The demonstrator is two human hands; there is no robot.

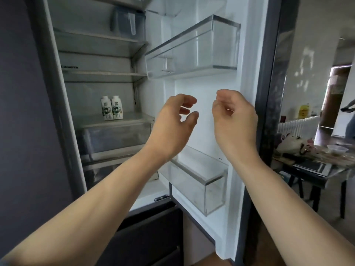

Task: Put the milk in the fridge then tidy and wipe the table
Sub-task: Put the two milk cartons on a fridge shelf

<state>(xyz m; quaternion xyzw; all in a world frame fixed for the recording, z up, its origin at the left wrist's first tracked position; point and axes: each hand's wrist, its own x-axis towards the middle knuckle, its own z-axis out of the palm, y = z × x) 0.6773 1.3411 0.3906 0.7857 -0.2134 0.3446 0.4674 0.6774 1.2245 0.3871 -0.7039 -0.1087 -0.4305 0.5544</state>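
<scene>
Two small white milk cartons (pixel 112 107) with green labels stand side by side on a shelf (pixel 123 120) inside the open fridge, left of centre. My left hand (pixel 172 123) hovers to their right in front of the fridge door's inner wall, fingers loosely curled, holding nothing. My right hand (pixel 234 118) is raised beside it, close to the door's edge, fingers also loosely curled and empty. Both forearms reach up from the bottom of the view. The table (pixel 315 169) stands far right, behind the door.
The fridge door (pixel 207 89) stands open with clear bins above (pixel 194 48) and below (pixel 199 181). Dark drawers (pixel 151 227) sit under the fridge compartment. On the table lie a bag (pixel 292 144), a small bowl (pixel 337 149) and other clutter.
</scene>
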